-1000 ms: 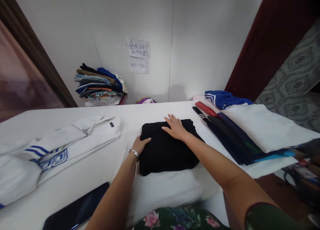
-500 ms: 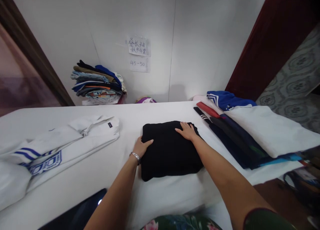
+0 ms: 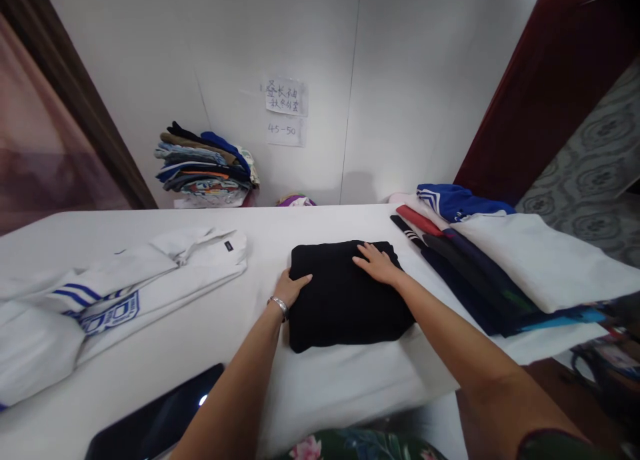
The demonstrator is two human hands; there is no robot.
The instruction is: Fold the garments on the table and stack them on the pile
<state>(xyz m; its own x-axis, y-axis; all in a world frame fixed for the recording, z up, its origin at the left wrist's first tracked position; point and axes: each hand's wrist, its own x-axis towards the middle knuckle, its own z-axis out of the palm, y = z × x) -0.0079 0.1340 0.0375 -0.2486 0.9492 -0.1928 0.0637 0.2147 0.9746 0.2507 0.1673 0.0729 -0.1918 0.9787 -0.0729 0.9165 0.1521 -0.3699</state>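
A black folded garment [image 3: 345, 300] lies as a thick rectangle on the white table [image 3: 280, 223]. At its left edge is my left hand [image 3: 290, 288], thumb on top and the other fingers mostly hidden behind the side, gripping that edge. My right hand [image 3: 379, 265] rests flat on the upper right part of the garment, its fingers spread. Left of these, a white sweatshirt [image 3: 200, 263] with blue stripes and blue lettering is spread out with its collar toward the garment.
Folded clothes lie at the right, with a white one [image 3: 555, 260] on top and a blue one [image 3: 463, 201] behind. Another clothes pile [image 3: 205, 163] stands at the back left. A dark flat device [image 3: 155, 413] lies at the front left. Handwritten papers [image 3: 286, 100] hang on the wall.
The view has shifted slightly, so most things appear a little farther right. Both hands keep their places on the black garment, which looks otherwise the same.
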